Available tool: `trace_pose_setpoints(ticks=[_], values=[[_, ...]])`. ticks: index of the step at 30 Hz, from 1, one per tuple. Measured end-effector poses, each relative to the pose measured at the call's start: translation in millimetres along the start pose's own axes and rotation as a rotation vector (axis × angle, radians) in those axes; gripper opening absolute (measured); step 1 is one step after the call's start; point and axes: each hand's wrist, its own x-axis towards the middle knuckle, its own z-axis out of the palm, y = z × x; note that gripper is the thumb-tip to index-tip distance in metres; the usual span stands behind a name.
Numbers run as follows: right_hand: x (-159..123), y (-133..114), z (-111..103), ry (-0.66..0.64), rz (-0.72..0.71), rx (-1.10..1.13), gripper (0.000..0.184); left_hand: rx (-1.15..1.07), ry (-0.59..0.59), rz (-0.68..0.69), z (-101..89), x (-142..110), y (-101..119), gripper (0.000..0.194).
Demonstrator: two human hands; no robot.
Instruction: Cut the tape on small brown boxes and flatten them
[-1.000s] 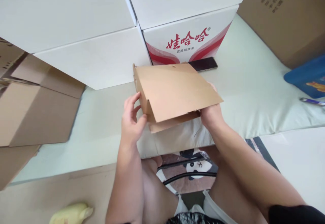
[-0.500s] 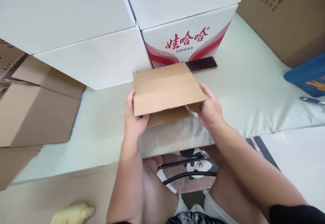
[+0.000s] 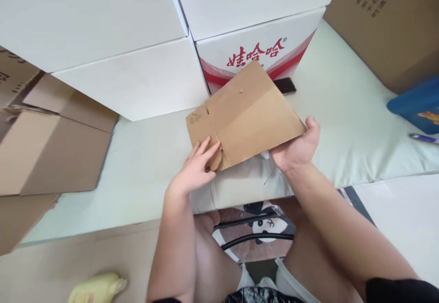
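Observation:
A brown cardboard box, with creases and a side flap, is tilted above the pale green cloth in the middle of the head view. Against that flap my left hand lies with its fingers spread, the thumb near the lower corner. At the opposite end, my right hand grips the box's edge, thumb up at the corner and fingers underneath, mostly hidden. A bit of white material shows below the lower edge. Behind the box, a dark phone is partly covered.
White cartons are stacked at the back, one with red lettering. Brown boxes stand at left and far right. A blue object and a pen lie at right on the cloth. A yellow bottle is below.
The cardboard box has turned and flattened out, its side flap now spread to the left. My left hand has let go of the box's left side and moved onto the flap. The right hand shifted right.

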Motion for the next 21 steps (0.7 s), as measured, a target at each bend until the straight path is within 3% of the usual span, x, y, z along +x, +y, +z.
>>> trace_pose_setpoints(ticks=[3, 6, 11, 15, 18, 21], values=[[-3.6, 3.9, 3.8, 0.089, 0.018, -0.147, 0.047, 0.027, -0.006, -0.048, 3.0, -1.0, 10.0, 0.102], [-6.8, 11.6, 3.4, 0.060, 0.048, -0.279, 0.057, 0.035, 0.101, -0.103, 14.7, 2.5, 21.9, 0.106], [-20.6, 16.9, 0.8, -0.123, 0.025, -0.338, 0.056, -0.051, 0.459, -0.105, 43.8, 9.6, 36.8, 0.105], [-32.4, 8.7, 1.4, -0.300, -0.034, -0.366, 0.056, -0.162, 0.750, -0.004, 48.0, 15.1, 30.8, 0.112], [-34.9, -5.2, 4.6, -0.372, -0.038, -0.253, 0.057, -0.359, 0.807, 0.063, 39.6, 23.1, 17.3, 0.107], [-32.2, -19.1, 7.4, -0.360, 0.000, -0.132, 0.061, -0.732, 0.897, 0.028, 30.4, 32.4, 3.6, 0.085]])
